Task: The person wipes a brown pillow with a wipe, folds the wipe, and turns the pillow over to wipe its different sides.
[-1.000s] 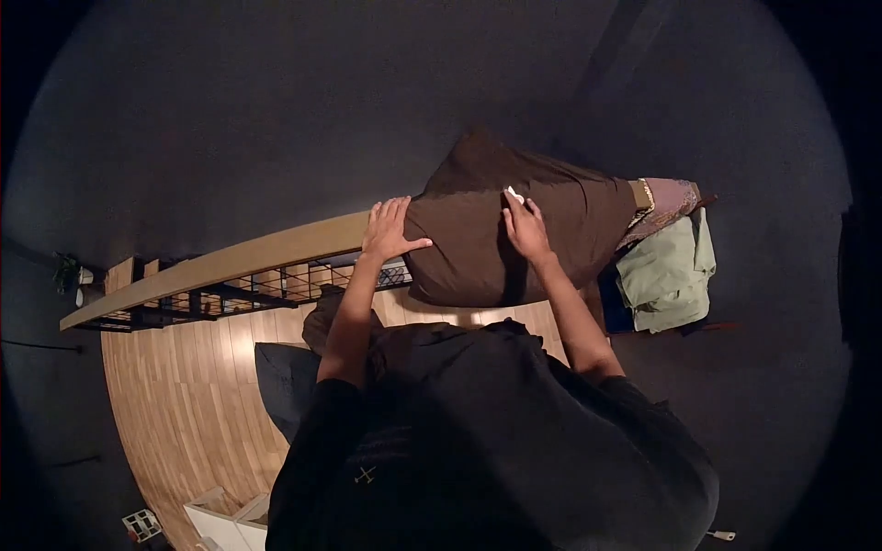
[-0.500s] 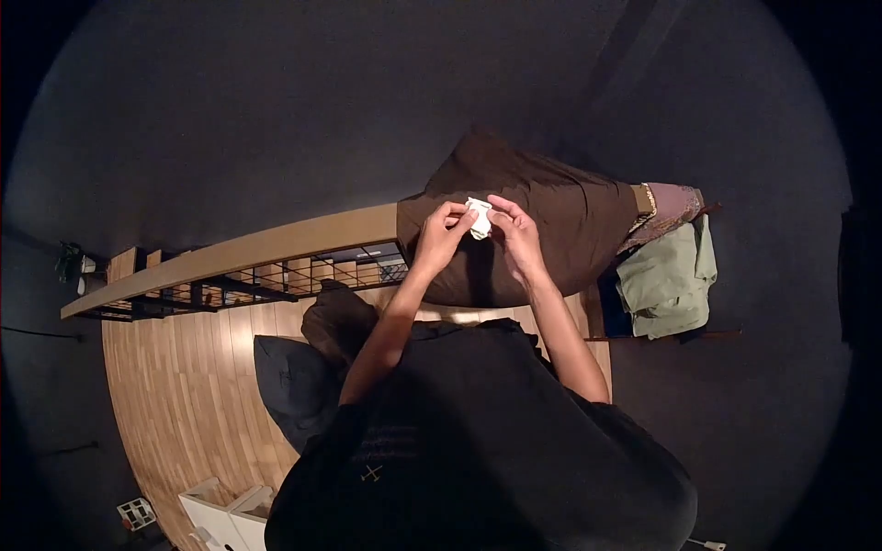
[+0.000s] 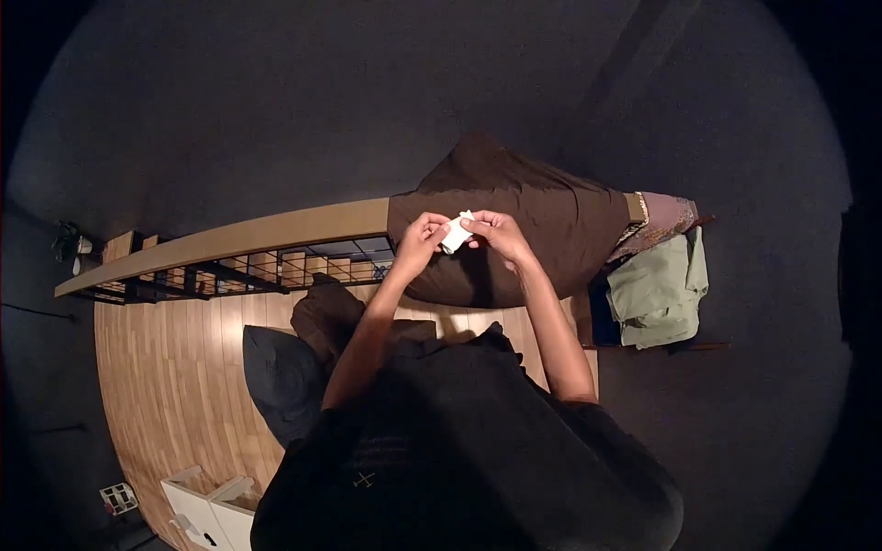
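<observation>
Moved left hand (image 3: 419, 248) off the brown cloth (image 3: 560, 248) to the white item (image 3: 456, 236), now pinching it alongside right hand (image 3: 502, 239).

A small white piece (image 3: 456, 235), perhaps folded paper, tilts over draped brown cloth (image 3: 551, 243).

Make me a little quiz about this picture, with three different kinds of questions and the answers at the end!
1. True or false: the left hand and the right hand both hold the small white item.
2. What colour is the plain cloth just below the patterned cloth in the picture? A) red B) pale green C) yellow
3. Fill in the colour: the big cloth behind the hands is dark ____.

Key: 1 true; 2 B; 3 brown
</observation>
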Available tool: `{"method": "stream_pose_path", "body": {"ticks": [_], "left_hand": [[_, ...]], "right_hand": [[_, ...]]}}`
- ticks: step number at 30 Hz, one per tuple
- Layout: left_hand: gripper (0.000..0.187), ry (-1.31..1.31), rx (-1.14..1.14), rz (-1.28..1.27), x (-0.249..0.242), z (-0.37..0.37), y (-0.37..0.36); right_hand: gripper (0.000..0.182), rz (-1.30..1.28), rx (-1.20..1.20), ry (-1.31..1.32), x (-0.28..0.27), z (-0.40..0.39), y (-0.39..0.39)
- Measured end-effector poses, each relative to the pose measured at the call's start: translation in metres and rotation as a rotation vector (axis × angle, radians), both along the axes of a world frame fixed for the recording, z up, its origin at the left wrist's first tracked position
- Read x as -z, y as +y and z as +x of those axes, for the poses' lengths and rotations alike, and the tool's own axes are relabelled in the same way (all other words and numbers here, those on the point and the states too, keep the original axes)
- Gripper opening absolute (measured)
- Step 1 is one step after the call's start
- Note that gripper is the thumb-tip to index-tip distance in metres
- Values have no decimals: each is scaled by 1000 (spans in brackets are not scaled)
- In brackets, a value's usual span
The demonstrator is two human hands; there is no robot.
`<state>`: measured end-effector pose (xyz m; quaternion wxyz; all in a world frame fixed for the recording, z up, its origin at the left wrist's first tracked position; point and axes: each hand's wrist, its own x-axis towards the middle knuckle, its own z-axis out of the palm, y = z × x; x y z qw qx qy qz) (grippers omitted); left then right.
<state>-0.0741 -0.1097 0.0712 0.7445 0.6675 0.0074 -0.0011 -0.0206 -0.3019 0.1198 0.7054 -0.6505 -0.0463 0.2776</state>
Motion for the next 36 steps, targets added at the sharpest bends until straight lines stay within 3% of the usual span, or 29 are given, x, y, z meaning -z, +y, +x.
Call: {"method": "stream_pose_path", "body": {"ticks": [5, 10, 14, 15, 17, 19, 20, 24, 29, 32, 34, 36], "left_hand": [[20, 94, -72, -142, 18, 25, 21], [26, 135, -158, 91, 44, 62, 32], [24, -17, -180, 666, 67, 72, 46], [24, -19, -177, 666, 65, 71, 49], [33, -136, -199, 919, 63, 61, 56], [42, -259, -219, 1171, 60, 51, 63], [42, -257, -212, 1172, 65, 49, 67], [72, -372, -17, 1264, 82, 44, 89], [99, -312, 38, 1344, 75, 39, 82], [103, -323, 20, 1356, 73, 39, 82], [107, -331, -3, 1371, 73, 38, 83], [107, -348, -14, 1369, 74, 37, 84]], "right_hand": [[22, 41, 67, 21, 33, 27, 14], [32, -225, 113, -248, 68, 56, 34], [47, -962, 388, -960, 69, 36, 57], [53, -902, 306, -1046, 75, 29, 58], [59, -843, 224, -1120, 84, 12, 58], [58, -783, -121, -1373, 85, 2, 61], [58, -784, -118, -1366, 91, 2, 61], [60, -1100, -49, -1265, 112, 15, 68], [59, -885, -230, -1369, 112, 9, 68], [58, -853, -298, -1394, 94, 22, 46], [56, -1117, -85, -1156, 92, 37, 38], [56, -1140, -82, -1189, 96, 34, 40]]}}
